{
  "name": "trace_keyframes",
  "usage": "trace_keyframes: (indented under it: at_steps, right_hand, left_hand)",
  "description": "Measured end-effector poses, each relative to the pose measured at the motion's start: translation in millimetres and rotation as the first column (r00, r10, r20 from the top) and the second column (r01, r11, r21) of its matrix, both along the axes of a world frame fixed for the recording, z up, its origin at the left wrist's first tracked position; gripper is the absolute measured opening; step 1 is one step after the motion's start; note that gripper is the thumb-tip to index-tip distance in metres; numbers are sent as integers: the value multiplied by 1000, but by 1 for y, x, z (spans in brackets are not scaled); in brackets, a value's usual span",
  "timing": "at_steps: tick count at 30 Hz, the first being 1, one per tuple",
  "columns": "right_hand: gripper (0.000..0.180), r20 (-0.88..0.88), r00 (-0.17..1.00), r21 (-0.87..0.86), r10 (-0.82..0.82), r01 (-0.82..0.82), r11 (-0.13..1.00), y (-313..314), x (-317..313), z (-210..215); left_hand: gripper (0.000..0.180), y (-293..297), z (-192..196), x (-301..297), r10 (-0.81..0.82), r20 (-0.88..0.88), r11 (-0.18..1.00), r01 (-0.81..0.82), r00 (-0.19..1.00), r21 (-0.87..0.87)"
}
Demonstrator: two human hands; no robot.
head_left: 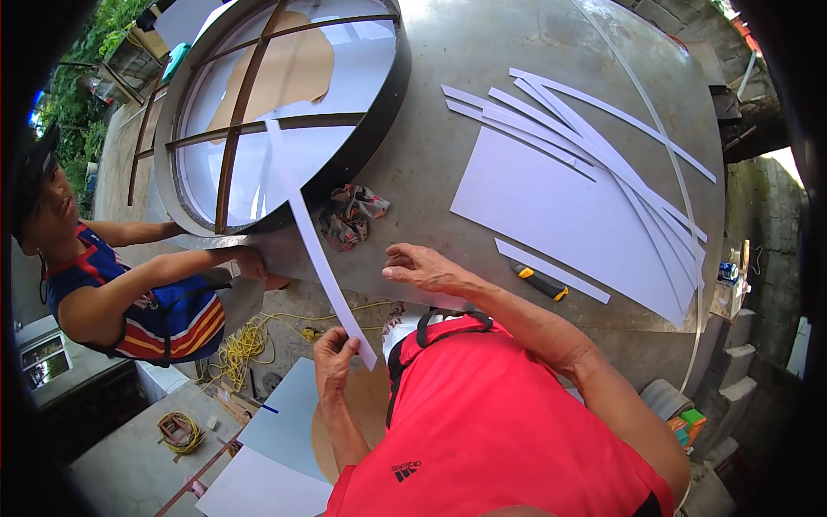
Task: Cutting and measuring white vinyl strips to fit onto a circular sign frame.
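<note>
In my left hand is the lower end of a long white plastic-looking strip, pinched between thumb and fingers. The strip slants up and away, its far end overlapping a large round frame with brown crossbars. My right hand hovers by the near table edge, fingers loosely bent and apart, holding nothing. A crumpled patterned rag lies just beyond it. To its right, a yellow-and-black utility knife rests beside a short white strip.
Several white strips lie over a white sheet on the grey metal table. At left, a person has both hands by the round frame. Below are a yellow cord and pale sheets.
</note>
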State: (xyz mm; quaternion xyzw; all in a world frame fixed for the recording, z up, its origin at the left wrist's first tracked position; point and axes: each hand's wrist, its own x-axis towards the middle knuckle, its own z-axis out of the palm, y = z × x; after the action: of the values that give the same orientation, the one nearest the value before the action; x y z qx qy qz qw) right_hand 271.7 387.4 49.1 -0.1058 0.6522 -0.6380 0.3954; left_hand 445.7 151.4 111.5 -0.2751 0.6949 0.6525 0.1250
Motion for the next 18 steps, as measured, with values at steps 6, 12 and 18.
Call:
trace_keyframes:
  at_steps: [6, 12, 18]
  right_hand:
    - [54, -115, 989, 40, 95, -91, 995, 34, 14, 7]
    - [31, 61, 910, -75, -410, 414, 907, 137, 2, 17]
    - [28, -601, 712, 349, -363, 642, 683, 275, -27, -4]
  left_hand:
    - [15, 166, -42, -9, 46, -23, 988, -42, 999, 148]
    - [16, 274, -80, -76, -189, -137, 945, 218, 972, 245]
    - [31, 359, -98, -136, -670, -303, 736, 659, 678, -154]
